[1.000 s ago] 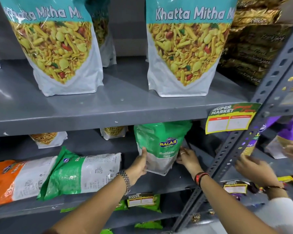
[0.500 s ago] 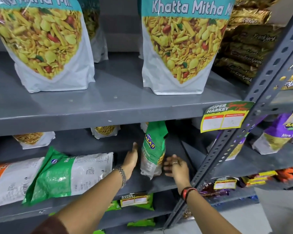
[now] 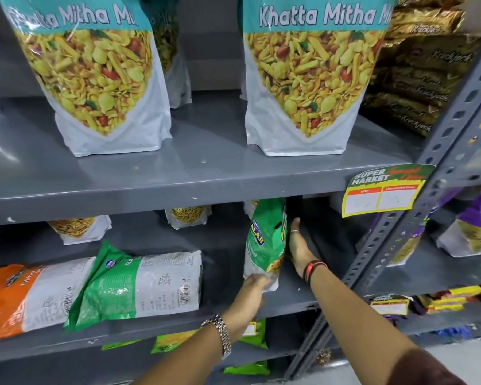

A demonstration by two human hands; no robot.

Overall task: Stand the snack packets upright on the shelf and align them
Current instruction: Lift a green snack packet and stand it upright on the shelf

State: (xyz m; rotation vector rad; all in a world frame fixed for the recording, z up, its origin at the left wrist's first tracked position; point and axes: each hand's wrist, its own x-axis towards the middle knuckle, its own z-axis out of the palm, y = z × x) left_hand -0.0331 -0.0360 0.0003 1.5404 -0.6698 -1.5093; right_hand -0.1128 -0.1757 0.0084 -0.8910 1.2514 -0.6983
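A green Balaji snack packet (image 3: 265, 240) stands upright on the middle grey shelf (image 3: 283, 302), turned edge-on to me. My left hand (image 3: 254, 287) grips its bottom corner from below. My right hand (image 3: 299, 248) lies flat against the packet's right side, fingers straight and pointing into the shelf. To the left, a second green packet (image 3: 139, 284) and an orange packet (image 3: 20, 298) lie flat on the same shelf.
Two large Khatta Mitha pouches (image 3: 303, 79) stand on the shelf above. Small pouches (image 3: 188, 216) stand at the back of the middle shelf. A slotted steel upright (image 3: 400, 234) with a price tag (image 3: 383, 190) borders the bay on the right. More packets fill the neighbouring bay.
The green packet has shifted right and deeper into the shelf. My left hand dropped from its side to its bottom corner. My right hand rose against its right face.
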